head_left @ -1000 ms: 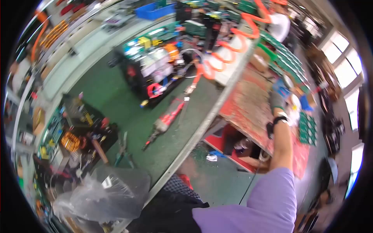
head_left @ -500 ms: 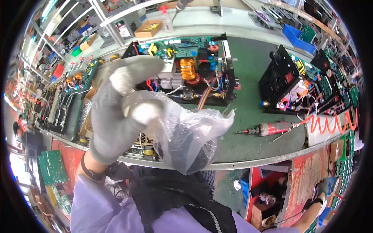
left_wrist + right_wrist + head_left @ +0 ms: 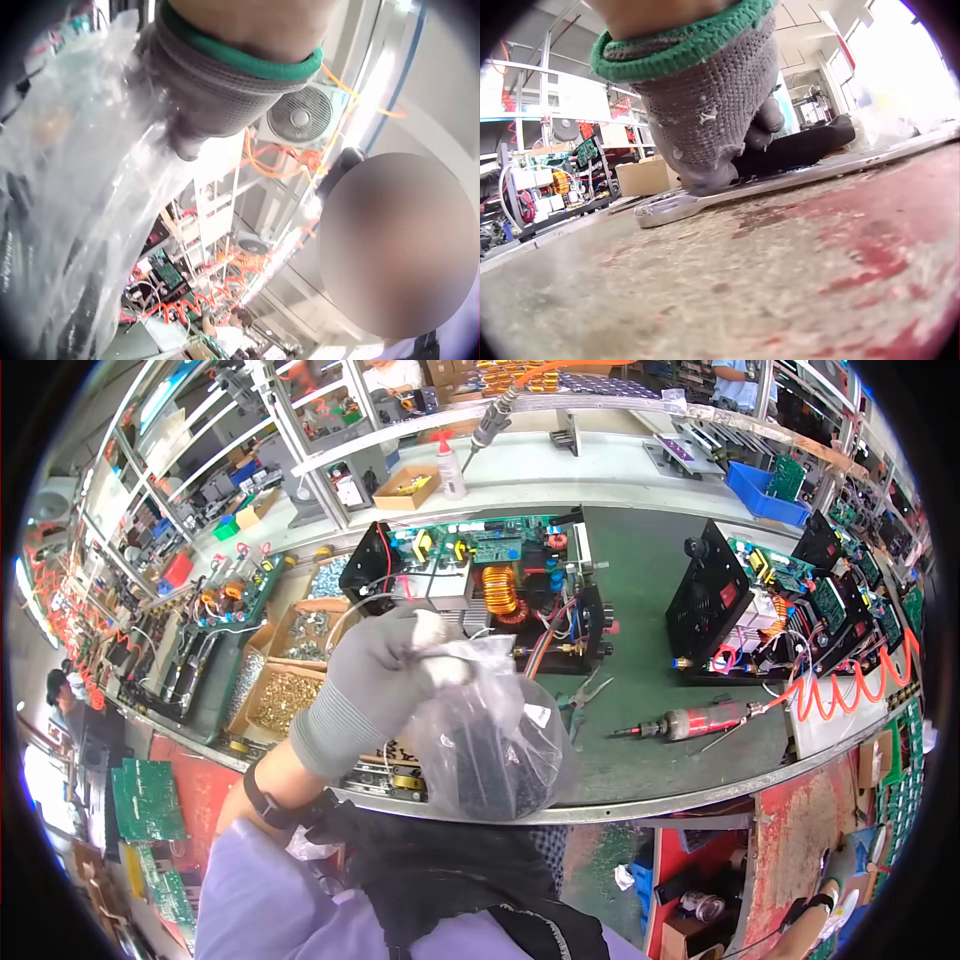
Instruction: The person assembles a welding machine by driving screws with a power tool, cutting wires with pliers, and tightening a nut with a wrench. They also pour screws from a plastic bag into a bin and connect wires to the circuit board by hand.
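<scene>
Evidently the gold-coloured small parts [image 3: 287,702] sit at the left of the green bench [image 3: 625,775], and just to their right the left hand [image 3: 370,675], gloved in grey, pinches the gathered top of a clear plastic bag [image 3: 490,755]. The bag hangs below and to the right of those fingers, over the bench's near edge; whether the dark patch inside is contents or only background, I cannot tell. It looks light, soft and rather slippery, likely to crumple and swing, and thin enough to tear if snagged, so the bunched mouth seems the sensible place to hold it. Beyond the bag, on the far side, stands a circuit-board chassis [image 3: 475,582]; right of the bag lie pliers [image 3: 580,703], then a red-and-grey air tool [image 3: 700,721]. Farthest right, over a worn red-topped table [image 3: 790,830], the right hand [image 3: 712,112] bends its fingers down beside a black piece [image 3: 802,146] and a flat metal bar [image 3: 667,214]; whether it grips either is hidden.
</scene>
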### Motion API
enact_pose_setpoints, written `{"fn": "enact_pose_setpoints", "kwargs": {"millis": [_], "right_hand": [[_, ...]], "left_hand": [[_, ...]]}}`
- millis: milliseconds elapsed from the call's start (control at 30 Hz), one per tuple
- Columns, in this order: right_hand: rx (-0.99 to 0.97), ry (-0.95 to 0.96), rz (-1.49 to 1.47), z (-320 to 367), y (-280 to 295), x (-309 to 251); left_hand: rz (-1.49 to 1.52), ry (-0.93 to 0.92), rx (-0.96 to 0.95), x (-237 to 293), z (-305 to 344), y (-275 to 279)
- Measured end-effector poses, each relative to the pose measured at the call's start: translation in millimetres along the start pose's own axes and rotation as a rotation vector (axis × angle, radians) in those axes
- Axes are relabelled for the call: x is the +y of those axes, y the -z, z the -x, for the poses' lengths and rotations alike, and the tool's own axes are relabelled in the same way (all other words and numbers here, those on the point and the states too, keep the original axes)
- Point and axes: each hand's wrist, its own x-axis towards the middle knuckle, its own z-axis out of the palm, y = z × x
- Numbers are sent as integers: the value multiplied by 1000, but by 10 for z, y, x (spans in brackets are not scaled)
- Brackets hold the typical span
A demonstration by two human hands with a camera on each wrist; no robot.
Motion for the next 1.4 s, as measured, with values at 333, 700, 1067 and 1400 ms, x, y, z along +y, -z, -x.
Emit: {"fn": "enact_pose_setpoints", "kwargs": {"millis": [333,700,1067,1400], "right_hand": [[486,378,-769,768,955,-1116],[921,1548,-353,3410,3262,-4621],[653,982,49,2880,3097,-3382],[476,397,218,1578,1693,-1928]], "left_hand": [[509,105,0,-186,-2,25],[-142,-272,-34,130,-315,45],[87,-281,-121,-71,-368,105],[-254,-498,-34,214,-565,-26]]}}
